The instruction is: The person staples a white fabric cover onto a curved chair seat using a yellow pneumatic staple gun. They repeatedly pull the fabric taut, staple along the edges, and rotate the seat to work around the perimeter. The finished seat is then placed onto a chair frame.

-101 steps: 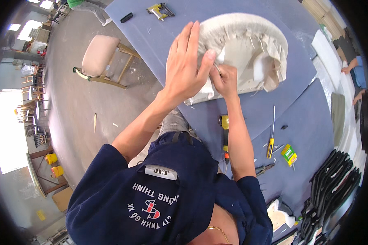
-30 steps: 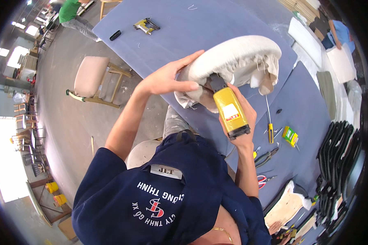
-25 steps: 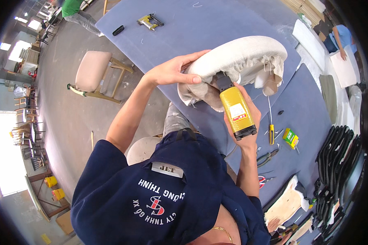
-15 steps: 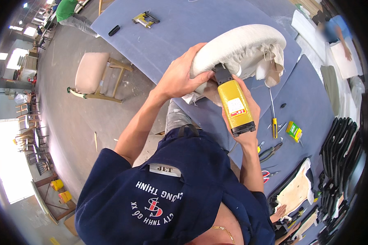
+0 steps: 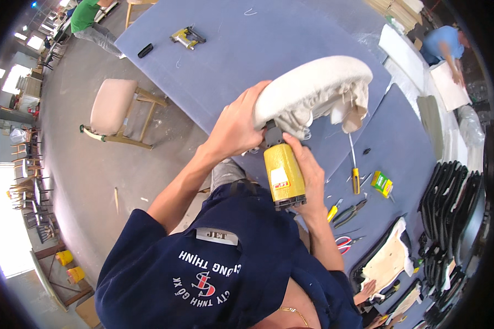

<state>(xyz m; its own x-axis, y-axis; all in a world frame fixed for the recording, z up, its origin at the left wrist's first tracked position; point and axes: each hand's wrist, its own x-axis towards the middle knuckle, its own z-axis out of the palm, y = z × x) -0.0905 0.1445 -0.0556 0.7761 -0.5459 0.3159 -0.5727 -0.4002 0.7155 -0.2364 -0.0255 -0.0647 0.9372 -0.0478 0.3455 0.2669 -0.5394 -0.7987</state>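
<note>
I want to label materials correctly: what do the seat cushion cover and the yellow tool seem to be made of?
The seat cushion cover looks like matte off-white woven cloth: it wrinkles and hangs in loose folds underneath. The yellow stapler, gripped by the right hand, seems painted metal or hard plastic, smooth with slight sheen; which one is unclear.

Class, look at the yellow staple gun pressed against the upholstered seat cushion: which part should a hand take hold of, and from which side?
Grip the yellow staple gun around its long yellow body, from the person's right, as the right hand does. Its black nose is tucked under the seat cushion, leaving only the body free. The left hand steadies the cushion's edge.
</note>
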